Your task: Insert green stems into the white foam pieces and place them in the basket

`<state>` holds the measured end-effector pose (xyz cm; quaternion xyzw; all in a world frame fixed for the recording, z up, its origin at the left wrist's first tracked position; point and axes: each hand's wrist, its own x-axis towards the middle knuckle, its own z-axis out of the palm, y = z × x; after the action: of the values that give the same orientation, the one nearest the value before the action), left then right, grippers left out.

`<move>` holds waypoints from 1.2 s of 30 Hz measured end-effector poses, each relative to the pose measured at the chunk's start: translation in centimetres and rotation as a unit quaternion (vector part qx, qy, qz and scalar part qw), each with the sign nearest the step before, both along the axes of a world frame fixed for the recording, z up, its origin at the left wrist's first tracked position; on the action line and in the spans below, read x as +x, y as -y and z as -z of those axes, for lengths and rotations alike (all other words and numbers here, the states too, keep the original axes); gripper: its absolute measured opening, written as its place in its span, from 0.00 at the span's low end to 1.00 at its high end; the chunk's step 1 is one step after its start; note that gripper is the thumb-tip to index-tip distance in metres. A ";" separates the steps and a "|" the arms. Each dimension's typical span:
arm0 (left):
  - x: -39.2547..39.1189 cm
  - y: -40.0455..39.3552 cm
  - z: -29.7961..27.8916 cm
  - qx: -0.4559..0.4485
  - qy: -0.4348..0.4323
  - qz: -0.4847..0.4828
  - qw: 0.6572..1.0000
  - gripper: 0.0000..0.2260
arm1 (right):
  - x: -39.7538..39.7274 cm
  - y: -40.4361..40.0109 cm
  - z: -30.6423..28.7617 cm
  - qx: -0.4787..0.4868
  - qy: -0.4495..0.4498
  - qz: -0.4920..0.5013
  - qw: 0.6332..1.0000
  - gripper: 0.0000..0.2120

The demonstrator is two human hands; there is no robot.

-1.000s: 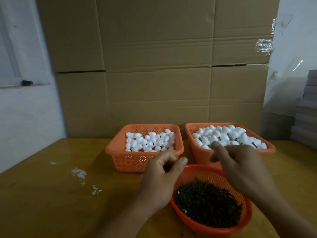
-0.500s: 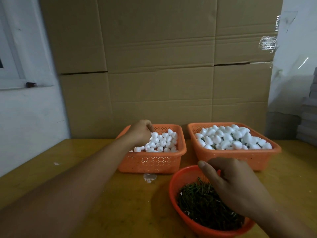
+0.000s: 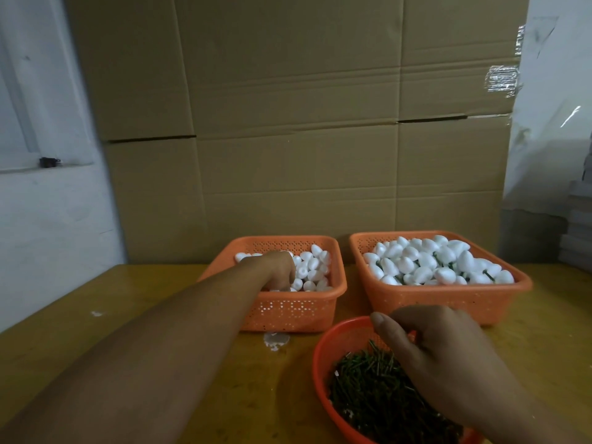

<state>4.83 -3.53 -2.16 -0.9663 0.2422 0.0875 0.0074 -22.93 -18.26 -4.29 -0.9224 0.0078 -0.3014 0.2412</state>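
The left hand (image 3: 278, 270) reaches into the left orange basket (image 3: 290, 307), its fingers curled down among the plain white foam pieces (image 3: 312, 270); whether it grips one I cannot tell; the right hand (image 3: 439, 354) hovers over the round red bowl (image 3: 323, 366) of green stems (image 3: 374, 392), fingers bent with thumb and forefinger drawn close, though whether they pinch a stem is hidden; beyond that hand, just behind the bowl, stands the right orange basket (image 3: 448, 302), heaped with foam pieces carrying stems (image 3: 439, 262); all three containers sit on the yellow desk (image 3: 128, 315); cardboard sheets (image 3: 304, 123) rise behind both baskets.
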 end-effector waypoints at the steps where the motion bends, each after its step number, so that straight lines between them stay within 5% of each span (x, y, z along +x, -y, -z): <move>1: 0.0 0.0 0.1 0.010 -0.002 -0.004 1.000 0.17 | 0.0 0.0 0.0 -0.001 -0.002 0.001 1.000 0.20; 15: 0.2 -0.1 0.3 -0.010 0.019 0.011 1.000 0.07 | 0.0 -0.4 0.2 -0.026 -0.041 0.030 0.998 0.25; 21: -0.4 -0.8 -1.1 -0.150 0.028 0.042 0.987 0.16 | 0.1 -0.4 0.3 -0.053 -0.068 0.042 0.995 0.25; 27: -3.2 -1.7 -2.1 -0.301 0.051 0.082 0.949 0.13 | 0.1 -0.4 0.3 -0.069 -0.119 0.033 0.990 0.07; 36: -10.4 -3.1 -2.2 -0.470 0.067 0.141 0.869 0.10 | -0.2 -0.7 -0.3 -0.117 -0.213 0.022 0.970 0.10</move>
<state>-5.61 -0.47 0.02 -0.8144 0.3871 -0.1034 -0.4197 -23.11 -17.57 -4.03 -0.9868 0.0438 -0.1022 0.1181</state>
